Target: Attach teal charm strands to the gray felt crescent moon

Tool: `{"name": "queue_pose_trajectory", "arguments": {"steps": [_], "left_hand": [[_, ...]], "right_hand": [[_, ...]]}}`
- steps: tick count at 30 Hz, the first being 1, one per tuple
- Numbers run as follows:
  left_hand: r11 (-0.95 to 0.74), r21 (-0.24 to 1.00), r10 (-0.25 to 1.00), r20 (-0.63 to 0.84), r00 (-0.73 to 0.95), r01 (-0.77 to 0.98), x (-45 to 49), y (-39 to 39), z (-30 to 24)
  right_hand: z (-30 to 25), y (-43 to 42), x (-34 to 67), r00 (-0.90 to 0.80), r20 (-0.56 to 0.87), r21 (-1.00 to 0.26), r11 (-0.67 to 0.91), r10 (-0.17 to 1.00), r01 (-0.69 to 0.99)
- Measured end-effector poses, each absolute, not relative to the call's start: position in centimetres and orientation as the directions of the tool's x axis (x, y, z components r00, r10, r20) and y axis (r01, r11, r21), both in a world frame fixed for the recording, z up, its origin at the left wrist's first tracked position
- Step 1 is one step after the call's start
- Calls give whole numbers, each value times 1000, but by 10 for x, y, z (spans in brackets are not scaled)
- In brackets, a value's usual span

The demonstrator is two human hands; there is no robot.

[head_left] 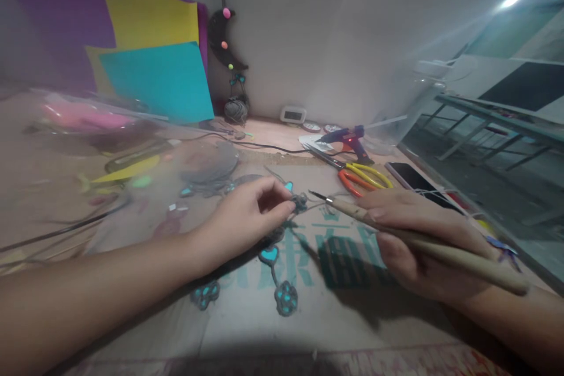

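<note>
My left hand pinches a small grey felt piece just above the work surface. My right hand is closed round a wooden-handled awl, whose metal tip points left, close to the felt piece. Below the hands lie a grey and teal heart shape and two paw-shaped pieces, joined by a thin cord.
Orange and yellow scissors, a blue glue gun and a black phone lie at the back right. Coloured paper sheets lean on the wall at left. A black crescent hanging and a yarn ball stand behind. Cables cross the left side.
</note>
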State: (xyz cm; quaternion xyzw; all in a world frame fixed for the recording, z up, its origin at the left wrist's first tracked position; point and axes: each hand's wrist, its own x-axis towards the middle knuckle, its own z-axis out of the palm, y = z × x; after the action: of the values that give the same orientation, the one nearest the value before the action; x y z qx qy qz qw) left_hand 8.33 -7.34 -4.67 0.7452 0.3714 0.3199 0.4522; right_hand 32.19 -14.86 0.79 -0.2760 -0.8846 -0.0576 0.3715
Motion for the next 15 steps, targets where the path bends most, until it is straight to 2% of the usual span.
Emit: {"name": "queue_pose_trajectory", "arguments": {"steps": [7, 12, 15], "left_hand": [[-444, 815, 827, 214, 520, 371, 83, -78, -41], [-483, 779, 821, 243, 516, 400, 84, -77, -44], [-486, 771, 823, 245, 512, 412, 85, -78, -43]], "right_hand": [[-1, -147, 321, -507, 730, -186, 847, 458, 498], [-4, -150, 318, -319, 742, -330, 736, 589, 592], [-6, -151, 317, -269, 718, -389, 690, 642, 610]]}}
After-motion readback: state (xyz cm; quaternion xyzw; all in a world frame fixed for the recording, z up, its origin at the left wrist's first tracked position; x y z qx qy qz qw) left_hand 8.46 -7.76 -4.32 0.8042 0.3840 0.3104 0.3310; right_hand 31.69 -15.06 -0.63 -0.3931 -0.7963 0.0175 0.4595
